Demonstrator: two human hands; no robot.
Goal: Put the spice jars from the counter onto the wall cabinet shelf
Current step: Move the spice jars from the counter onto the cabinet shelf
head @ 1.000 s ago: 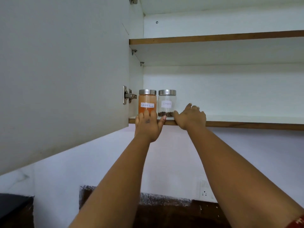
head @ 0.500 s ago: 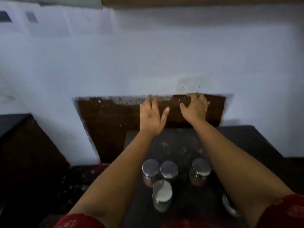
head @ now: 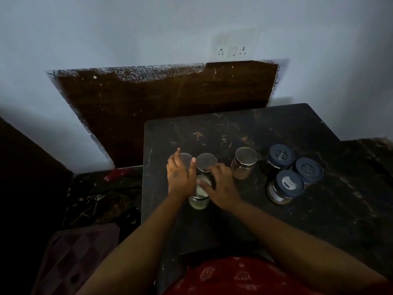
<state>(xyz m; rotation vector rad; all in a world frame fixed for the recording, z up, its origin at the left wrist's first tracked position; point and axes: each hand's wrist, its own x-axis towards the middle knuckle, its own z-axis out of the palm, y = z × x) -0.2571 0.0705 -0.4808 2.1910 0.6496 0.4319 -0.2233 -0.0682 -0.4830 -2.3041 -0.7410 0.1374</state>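
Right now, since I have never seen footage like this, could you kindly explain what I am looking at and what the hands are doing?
There is no machine here. A person wears a wide-angle camera on the head, so the one picture looks down along both bare arms at a dark marble-patterned counter.

On it stand four clear glass spice jars with round silver metal lids and, further right, three jars with dark blue plastic lids. One silver-lidded jar of brown powder stands apart, untouched.

The left hand and the right hand reach into the cluster of three silver-lidded jars. Between them sits a pale-filled jar. The fingers are spread over the lids; nothing looks lifted yet, and I cannot tell whether either hand has a real grip.
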